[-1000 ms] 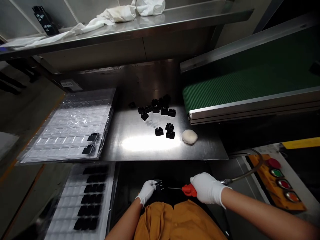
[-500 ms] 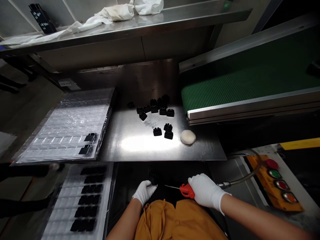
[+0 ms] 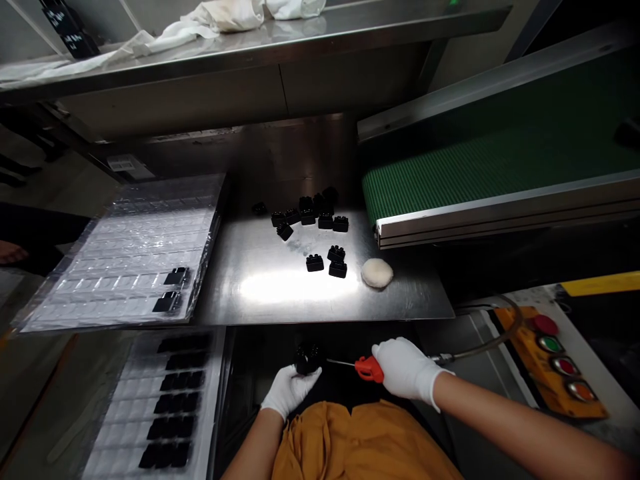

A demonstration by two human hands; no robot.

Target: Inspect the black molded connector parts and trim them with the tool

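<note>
Head view, looking down past an orange apron (image 3: 350,447): the left hand (image 3: 287,393), in a white glove, is closed around a small black block (image 3: 307,358) and holds it up below the front edge of the steel table (image 3: 280,293). The right hand (image 3: 405,368), also gloved, is wrapped around a red-nosed air gun (image 3: 367,369). Its thin nozzle points left, with the tip just beside the block, and a hose runs off to the right.

The step in hand looks like blowing the block clean before it is packed. The next move would seem to call for a firm pinch on the block while the trigger is squeezed, turning the piece so that the studded face meets the nozzle. It would then go into a free pocket of the clear tray (image 3: 125,267) on the left, where two blocks already sit near the right edge.

More loose blocks (image 3: 313,217) lie scattered on the table, near a white pad (image 3: 377,273). A green belt (image 3: 500,160) ends just to the right of them. A lower tray (image 3: 165,400) holds a column of filled pockets.
</note>
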